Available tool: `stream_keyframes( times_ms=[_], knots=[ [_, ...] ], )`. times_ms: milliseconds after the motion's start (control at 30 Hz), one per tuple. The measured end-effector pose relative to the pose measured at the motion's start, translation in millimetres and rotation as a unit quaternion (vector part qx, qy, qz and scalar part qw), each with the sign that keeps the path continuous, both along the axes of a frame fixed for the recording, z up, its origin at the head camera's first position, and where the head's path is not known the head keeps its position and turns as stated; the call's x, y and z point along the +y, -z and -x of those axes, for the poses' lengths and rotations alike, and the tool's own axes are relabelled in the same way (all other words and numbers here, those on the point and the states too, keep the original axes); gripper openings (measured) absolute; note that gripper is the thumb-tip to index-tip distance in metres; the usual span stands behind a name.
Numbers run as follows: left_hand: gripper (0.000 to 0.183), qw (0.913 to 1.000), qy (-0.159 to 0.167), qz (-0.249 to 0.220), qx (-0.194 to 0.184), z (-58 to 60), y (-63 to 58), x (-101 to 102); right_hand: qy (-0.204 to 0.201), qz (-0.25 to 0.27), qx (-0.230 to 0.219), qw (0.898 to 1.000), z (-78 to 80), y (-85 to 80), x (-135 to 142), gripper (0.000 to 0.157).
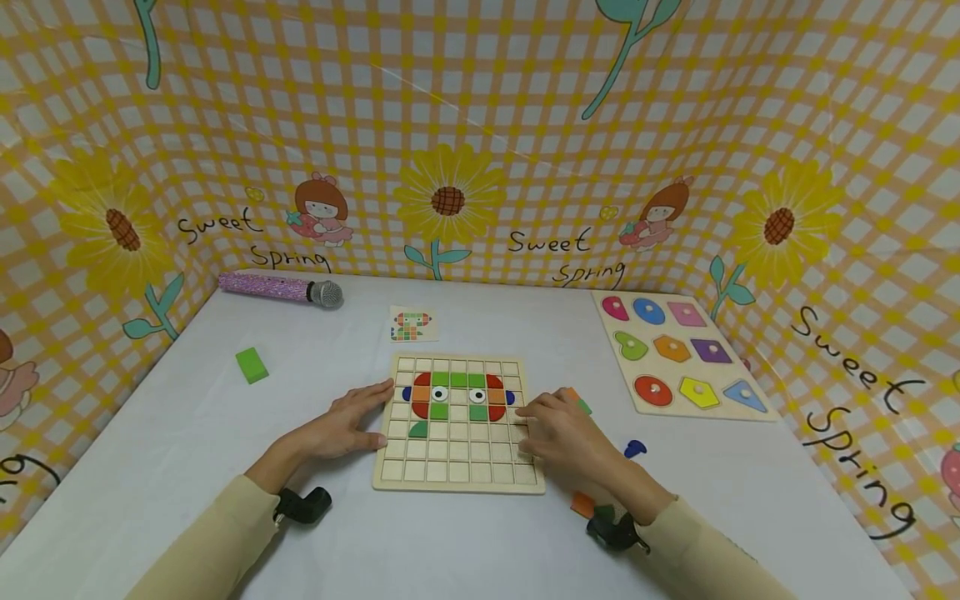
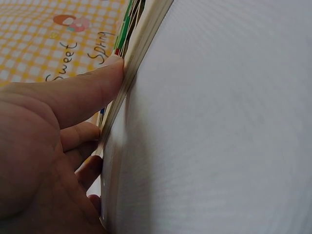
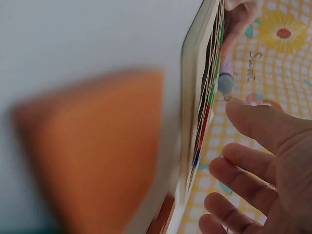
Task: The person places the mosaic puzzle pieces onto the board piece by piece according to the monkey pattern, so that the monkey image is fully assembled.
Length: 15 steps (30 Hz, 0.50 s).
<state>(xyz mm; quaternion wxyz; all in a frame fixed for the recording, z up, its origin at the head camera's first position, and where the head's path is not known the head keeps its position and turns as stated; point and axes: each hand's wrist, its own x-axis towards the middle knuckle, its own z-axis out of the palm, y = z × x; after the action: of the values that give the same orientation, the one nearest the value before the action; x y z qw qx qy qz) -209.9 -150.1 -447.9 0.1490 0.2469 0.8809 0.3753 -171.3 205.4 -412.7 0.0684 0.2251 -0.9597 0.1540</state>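
Observation:
A square wooden grid board (image 1: 459, 450) lies in front of me. Red, orange, green and blue pieces with two round eyes form a face in its upper rows, and a green rounded piece (image 1: 418, 429) sits below on the left. My left hand (image 1: 330, 429) rests at the board's left edge, its thumb (image 2: 92, 90) and fingertips touching the side. Over the right edge hovers my right hand (image 1: 566, 433), fingers spread and holding nothing in the right wrist view. Orange and green pieces (image 1: 576, 398) are partly hidden behind that hand.
Near the right wrist lie an orange block (image 1: 582, 504) and a blue piece (image 1: 635, 448). A pattern card (image 1: 423, 333) lies behind the board. To the left are a green block (image 1: 252, 365) and a glittery microphone (image 1: 273, 288); a shape puzzle (image 1: 655, 360) lies back right.

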Motion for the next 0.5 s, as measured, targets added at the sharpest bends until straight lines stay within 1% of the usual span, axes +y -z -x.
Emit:
stream_keyframes(
  times_ms=[233,400,500],
  knots=[
    [0.079,1.0,-0.001,0.004,0.0,0.2,0.1,0,0.011,-0.005,-0.011,1.0,-1.8,4.8,27,0.038],
    [0.079,1.0,-0.001,0.002,-0.001,-0.3,-0.9,0,0.024,-0.012,-0.003,1.0,-1.2,7.8,39,0.032],
    [0.078,1.0,0.001,0.0,0.002,-0.6,-1.4,0,0.039,-0.019,-0.009,0.999,-1.4,8.5,44,0.03]
  ],
)
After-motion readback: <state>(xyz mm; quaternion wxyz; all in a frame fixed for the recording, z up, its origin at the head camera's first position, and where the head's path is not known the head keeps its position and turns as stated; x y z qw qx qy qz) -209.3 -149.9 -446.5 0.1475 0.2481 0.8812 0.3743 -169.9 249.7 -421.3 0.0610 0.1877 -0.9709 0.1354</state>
